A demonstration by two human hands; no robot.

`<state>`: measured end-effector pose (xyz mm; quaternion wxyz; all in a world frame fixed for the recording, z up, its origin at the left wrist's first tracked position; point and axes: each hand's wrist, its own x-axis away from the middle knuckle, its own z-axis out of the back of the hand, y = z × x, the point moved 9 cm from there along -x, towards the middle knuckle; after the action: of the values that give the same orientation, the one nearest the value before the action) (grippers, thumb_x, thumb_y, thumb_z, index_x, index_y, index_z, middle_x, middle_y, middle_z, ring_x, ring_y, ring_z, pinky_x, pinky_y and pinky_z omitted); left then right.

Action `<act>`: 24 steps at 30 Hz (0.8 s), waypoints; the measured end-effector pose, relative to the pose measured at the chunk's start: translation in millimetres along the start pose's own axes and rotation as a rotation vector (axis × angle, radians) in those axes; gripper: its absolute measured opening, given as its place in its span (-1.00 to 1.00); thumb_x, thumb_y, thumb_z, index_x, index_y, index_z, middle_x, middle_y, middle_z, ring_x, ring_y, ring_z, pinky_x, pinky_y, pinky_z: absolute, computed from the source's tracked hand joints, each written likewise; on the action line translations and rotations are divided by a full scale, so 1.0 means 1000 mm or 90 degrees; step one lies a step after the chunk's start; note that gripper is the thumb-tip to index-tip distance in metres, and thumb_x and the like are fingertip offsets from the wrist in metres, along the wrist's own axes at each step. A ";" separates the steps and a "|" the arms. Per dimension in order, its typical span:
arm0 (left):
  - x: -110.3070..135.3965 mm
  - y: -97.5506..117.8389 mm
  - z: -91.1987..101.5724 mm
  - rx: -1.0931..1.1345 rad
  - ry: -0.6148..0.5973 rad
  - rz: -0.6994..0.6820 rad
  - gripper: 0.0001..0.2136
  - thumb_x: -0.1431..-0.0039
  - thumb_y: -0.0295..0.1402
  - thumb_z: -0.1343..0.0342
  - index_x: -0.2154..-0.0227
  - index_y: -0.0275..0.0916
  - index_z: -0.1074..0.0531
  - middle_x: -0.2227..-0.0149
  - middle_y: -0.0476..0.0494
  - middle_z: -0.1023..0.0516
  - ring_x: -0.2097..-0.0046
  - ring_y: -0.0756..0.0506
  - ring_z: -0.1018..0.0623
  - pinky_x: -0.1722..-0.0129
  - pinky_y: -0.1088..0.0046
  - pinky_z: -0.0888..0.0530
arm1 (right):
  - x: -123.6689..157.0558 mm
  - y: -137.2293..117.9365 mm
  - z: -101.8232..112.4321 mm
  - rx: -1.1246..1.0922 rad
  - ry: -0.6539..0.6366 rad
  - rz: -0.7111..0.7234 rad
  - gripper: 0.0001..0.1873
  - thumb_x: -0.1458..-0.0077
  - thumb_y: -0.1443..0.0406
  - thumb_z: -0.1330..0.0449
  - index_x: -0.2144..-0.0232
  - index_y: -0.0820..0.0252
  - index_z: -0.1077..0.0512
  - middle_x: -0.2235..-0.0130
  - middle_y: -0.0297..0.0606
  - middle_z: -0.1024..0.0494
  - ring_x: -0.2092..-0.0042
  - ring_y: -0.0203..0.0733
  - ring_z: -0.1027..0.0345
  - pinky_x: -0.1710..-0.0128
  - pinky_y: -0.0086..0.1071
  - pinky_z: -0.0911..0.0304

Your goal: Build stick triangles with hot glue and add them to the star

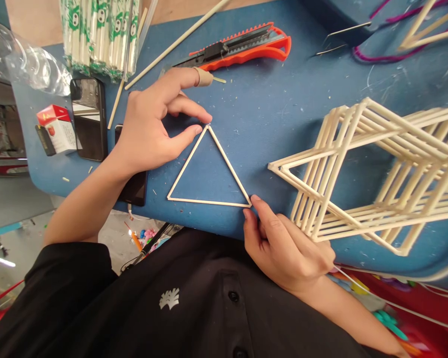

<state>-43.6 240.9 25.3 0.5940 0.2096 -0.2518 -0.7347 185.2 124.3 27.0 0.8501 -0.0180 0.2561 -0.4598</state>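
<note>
A triangle of three thin pale sticks (188,161) lies flat on the blue table (276,114). My left hand (153,124) pinches its top corner between thumb and a fingertip; the index finger, wrapped in a tan bandage, points away. My right hand (283,243) pinches the triangle's bottom right corner at the table's near edge.
A large lattice frame of the same sticks (377,169) lies at the right. An orange utility knife (242,47), a pack of wrapped chopsticks (100,35), loose sticks (171,44), two phones (89,117) and a small red-and-white box (57,129) sit at the back and left.
</note>
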 end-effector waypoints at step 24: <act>-0.006 -0.003 -0.008 -0.007 -0.024 0.015 -0.56 -0.31 -0.19 -0.26 -0.22 -0.04 -0.42 0.02 -0.09 -0.76 0.03 -0.27 -0.73 -0.03 0.04 -0.63 | -0.001 0.000 0.001 0.004 0.005 -0.002 -0.67 -0.18 0.37 -0.49 0.00 0.32 -0.63 0.59 -0.55 -0.49 0.58 -0.44 -0.17 0.50 -0.35 -0.06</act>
<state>-39.9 246.2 17.4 0.5987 0.1896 -0.2616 -0.7329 185.1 124.5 28.0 0.8487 -0.0142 0.2578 -0.4616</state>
